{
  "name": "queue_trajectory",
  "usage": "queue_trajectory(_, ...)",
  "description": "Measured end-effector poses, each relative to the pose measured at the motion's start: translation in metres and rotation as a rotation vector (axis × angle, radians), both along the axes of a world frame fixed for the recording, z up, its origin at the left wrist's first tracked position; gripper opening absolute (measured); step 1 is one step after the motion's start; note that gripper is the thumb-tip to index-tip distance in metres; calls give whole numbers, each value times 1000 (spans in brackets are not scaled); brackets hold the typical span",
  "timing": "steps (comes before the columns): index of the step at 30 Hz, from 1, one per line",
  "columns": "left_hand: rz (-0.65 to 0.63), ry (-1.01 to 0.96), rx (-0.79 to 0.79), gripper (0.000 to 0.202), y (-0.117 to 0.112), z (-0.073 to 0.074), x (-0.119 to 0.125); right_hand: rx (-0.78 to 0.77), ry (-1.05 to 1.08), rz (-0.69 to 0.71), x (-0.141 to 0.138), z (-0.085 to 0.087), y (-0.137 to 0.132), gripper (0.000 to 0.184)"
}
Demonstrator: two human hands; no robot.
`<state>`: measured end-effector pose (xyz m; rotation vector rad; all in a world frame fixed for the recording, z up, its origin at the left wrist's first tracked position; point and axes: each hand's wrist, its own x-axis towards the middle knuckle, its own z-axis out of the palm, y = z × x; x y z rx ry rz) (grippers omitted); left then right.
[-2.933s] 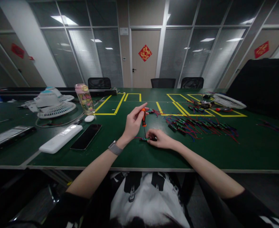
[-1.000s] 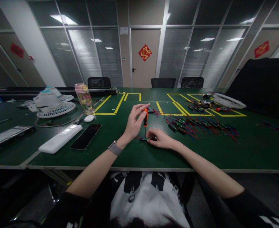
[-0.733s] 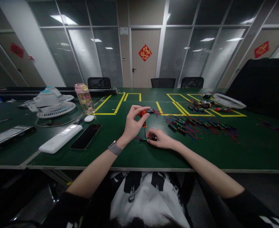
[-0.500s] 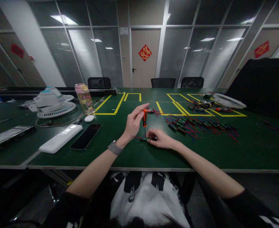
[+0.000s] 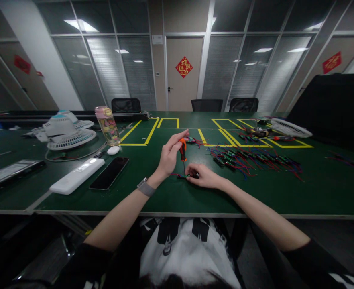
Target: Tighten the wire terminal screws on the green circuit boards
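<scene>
My left hand (image 5: 169, 155) grips the orange-and-black handle of a screwdriver (image 5: 183, 151), its fingers reaching over the top. The thin shaft points almost straight down, its tip at a small green circuit board (image 5: 183, 176) on the table. From the right, my right hand (image 5: 202, 176) is closed on the board's end with thumb and fingertips. A red wire sticks out at the board's left side. Just beyond the left hand lies another small board with red and blue wires (image 5: 194, 140).
A pile of wired circuit boards (image 5: 249, 158) lies to the right. On the left are a black phone (image 5: 110, 173), a long white device (image 5: 77, 176), a white round object (image 5: 113, 150), a bottle (image 5: 107, 126) and fan parts (image 5: 70, 132). Yellow tape (image 5: 133, 144) marks the green table.
The screwdriver handle and left hand have shifted very slightly left, the fingers turning a little. My right hand and the board stay in place.
</scene>
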<state>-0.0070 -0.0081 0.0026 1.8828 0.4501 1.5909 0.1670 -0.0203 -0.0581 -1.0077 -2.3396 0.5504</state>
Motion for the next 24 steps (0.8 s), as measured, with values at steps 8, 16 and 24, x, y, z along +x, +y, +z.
queue_trajectory(8, 204, 20, 37, 27, -3, 0, 3, -5, 2, -2, 0, 1, -1, 10)
queue_trajectory(16, 94, -1, 27, 31, -1, 1, 1, -3, -6, -4, -1, 0, 1, 10)
queue_trajectory(24, 162, -15, 0, 27, -2, 0, 3, -3, -1, 3, 1, -1, 0, 10)
